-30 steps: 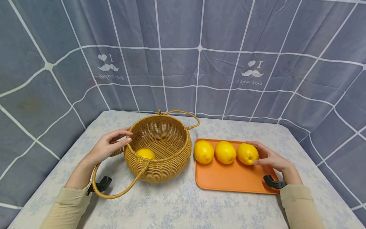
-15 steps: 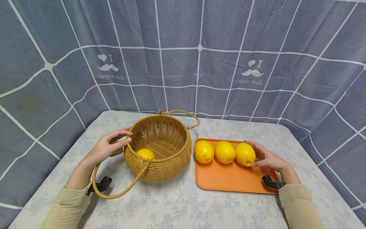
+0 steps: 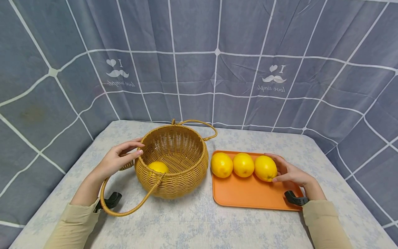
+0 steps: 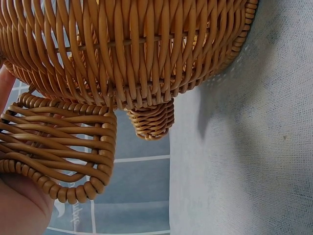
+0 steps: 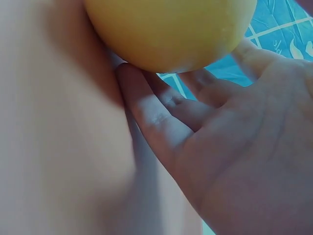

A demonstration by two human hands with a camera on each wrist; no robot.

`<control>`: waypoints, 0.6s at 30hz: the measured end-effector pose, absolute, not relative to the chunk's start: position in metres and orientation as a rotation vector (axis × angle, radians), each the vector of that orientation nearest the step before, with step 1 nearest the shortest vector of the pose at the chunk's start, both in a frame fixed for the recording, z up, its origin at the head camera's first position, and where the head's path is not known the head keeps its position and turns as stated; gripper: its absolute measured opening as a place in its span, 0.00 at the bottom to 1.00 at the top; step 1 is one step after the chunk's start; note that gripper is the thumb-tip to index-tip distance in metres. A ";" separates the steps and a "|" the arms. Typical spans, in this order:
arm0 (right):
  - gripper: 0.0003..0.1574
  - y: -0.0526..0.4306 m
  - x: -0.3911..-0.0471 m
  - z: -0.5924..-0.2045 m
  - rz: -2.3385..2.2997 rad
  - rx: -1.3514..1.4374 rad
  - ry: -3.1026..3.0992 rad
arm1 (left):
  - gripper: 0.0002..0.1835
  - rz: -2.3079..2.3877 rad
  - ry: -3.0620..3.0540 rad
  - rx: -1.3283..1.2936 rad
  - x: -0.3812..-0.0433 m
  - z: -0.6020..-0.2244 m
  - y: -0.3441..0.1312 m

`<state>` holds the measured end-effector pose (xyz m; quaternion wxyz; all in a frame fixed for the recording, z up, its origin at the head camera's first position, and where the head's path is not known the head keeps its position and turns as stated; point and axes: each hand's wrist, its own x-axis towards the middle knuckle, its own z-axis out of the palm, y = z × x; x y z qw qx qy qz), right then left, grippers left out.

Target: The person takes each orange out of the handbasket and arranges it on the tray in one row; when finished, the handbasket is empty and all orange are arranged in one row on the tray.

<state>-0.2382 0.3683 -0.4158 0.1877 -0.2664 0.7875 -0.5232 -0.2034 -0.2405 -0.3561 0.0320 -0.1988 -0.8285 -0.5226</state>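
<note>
A round wicker basket (image 3: pixel 172 185) stands left of the middle of the table, with one lemon (image 3: pixel 158 167) inside. My left hand (image 3: pixel 116 157) grips its left rim, thumb over the edge; the left wrist view shows the woven side and a woven flap (image 4: pixel 58 144) beside the palm. On the orange tray (image 3: pixel 245 193), three lemons lie in a row: a left lemon (image 3: pixel 221 165), a middle lemon (image 3: pixel 243 165) and a right lemon (image 3: pixel 265 168). My right hand (image 3: pixel 292 173) holds the right lemon, fingers behind and thumb in front. In the right wrist view this lemon (image 5: pixel 171 34) touches the fingers.
The basket's front handle (image 3: pixel 124 213) hangs out over the left forearm, and its back handle (image 3: pixel 202 122) leans to the right. A pale patterned cloth (image 3: pixel 186 224) covers the table. Grey checked curtains (image 3: pixel 192 76) close in the back and sides.
My right hand has shifted a little to the left together with the right lemon. The middle lemon has edged slightly left as well. The left hand and basket stay put.
</note>
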 end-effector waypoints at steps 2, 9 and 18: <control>0.57 0.369 -0.238 -0.416 -1.470 -0.751 2.217 | 0.18 -1.612 -2.552 -0.611 -0.203 -0.356 -0.240; 0.57 0.369 -0.238 -0.415 -1.456 -0.733 2.233 | 0.18 -1.612 -2.554 -0.605 -0.203 -0.356 -0.240; 0.55 0.368 -0.238 -0.413 -1.425 -0.715 2.272 | 0.18 -1.611 -2.554 -0.611 -0.203 -0.357 -0.241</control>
